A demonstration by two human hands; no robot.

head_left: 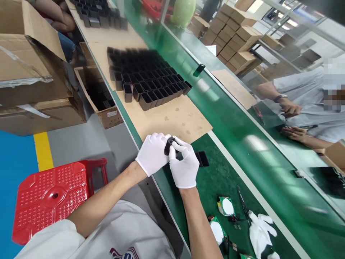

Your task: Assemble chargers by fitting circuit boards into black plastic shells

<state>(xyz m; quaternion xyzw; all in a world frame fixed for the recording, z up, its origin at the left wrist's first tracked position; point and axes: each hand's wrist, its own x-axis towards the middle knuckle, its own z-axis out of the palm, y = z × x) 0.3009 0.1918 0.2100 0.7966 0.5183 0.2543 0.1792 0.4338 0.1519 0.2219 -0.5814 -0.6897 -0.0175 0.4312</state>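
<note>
Nearest the wearer's grey shirt, both hands wear white gloves and meet at the table edge. The left hand grips a small black part from one side, and the right hand pinches it from the other with curled fingers. The part looks like a short hollow case, though the fingers hide much of it. It is held over the near edge of the green table.

Just beyond the right hand lies a black case. Along the table to the right are circuit boards with white discs, a thin black tool and a loose white glove. A red stool stands on the floor to the left.

Farther on, rows of open black boxes stand upright on brown paper. Across the shiny green belt, which carries one dark piece, a person's hands are over another work surface. Stacked cartons fill the back.
</note>
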